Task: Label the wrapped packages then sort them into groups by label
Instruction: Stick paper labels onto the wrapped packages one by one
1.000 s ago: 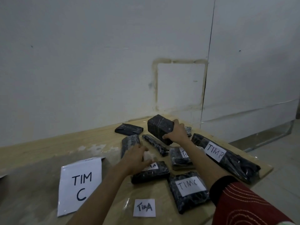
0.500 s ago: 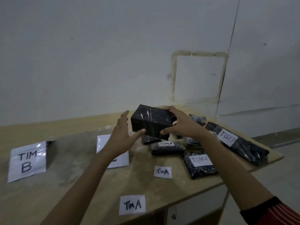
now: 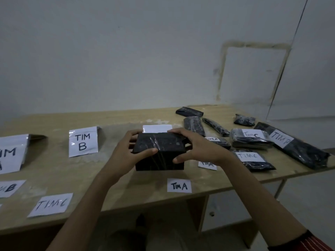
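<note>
A black wrapped box (image 3: pixel 159 154) with no label showing is held over the middle of the wooden table (image 3: pixel 126 185). My left hand (image 3: pixel 126 151) grips its left side and my right hand (image 3: pixel 197 149) grips its right side, thumbs on the near face. A loose "TIM A" label (image 3: pixel 179 185) lies just in front of the box. To the right lie several black wrapped packages, among them two marked "TIM C" (image 3: pixel 250 156) (image 3: pixel 251 137), a small one marked "TIM A" (image 3: pixel 218 142) and a long one (image 3: pixel 297 147) with a "TIM" label.
A "TIM B" sign (image 3: pixel 83 141) and a partly cut-off "TIM A" sign (image 3: pixel 10 153) lie on the table's left half. Another white sign (image 3: pixel 157 128) shows behind the box. Loose labels "TIM C" (image 3: pixel 50 204) and "B" (image 3: pixel 10 187) lie near the front edge. A white wall stands behind.
My right hand lifted the black box off the pile and carried it leftward toward me; my left hand came onto its left side. The view swung left, revealing more signs.
</note>
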